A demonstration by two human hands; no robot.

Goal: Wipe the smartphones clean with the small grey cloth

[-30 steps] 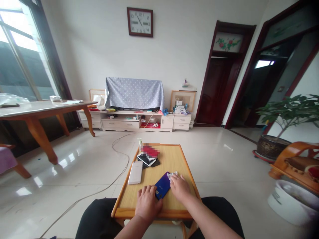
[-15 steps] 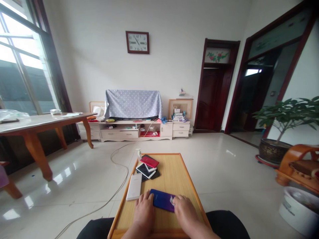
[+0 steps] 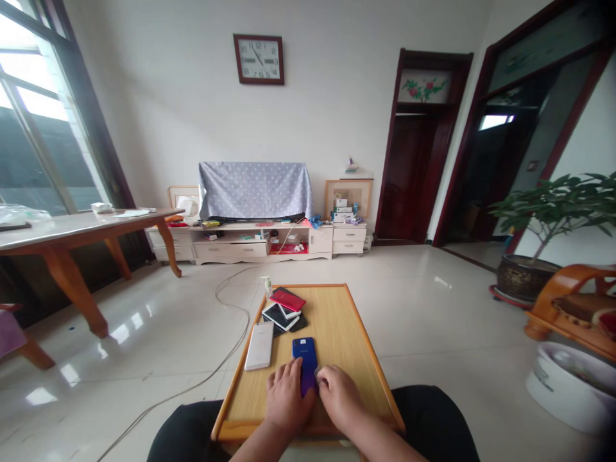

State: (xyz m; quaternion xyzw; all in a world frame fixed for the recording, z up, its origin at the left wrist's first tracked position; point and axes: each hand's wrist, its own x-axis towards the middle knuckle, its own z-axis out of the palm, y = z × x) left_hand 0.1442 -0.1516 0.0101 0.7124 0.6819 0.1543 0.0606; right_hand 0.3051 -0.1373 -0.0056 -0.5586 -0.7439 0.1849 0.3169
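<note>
A blue-purple smartphone (image 3: 304, 351) lies back up on a small wooden table (image 3: 346, 346), its length pointing away from me. My left hand (image 3: 287, 393) holds it by its left side and near end, thumb and fingers closed on it. My right hand (image 3: 339, 394) is closed in a pinch at the phone's right edge. A bit of a small crumpled whitish wipe (image 3: 317, 373) shows between its fingers; the rest is hidden. Left of the phone lies a white smartphone (image 3: 260, 345).
Toward the far left corner lie a red phone (image 3: 287, 299), a white-framed phone (image 3: 279, 317) and dark devices, overlapping. A pump bottle (image 3: 268, 287) stands behind them. A cable (image 3: 231, 346) runs along the floor at left. A white bucket (image 3: 568, 385) stands at right.
The blue-purple phone has turned from lying crosswise to pointing lengthwise. My right hand has moved from its right end to its long right edge. My view has tilted slightly downward.
</note>
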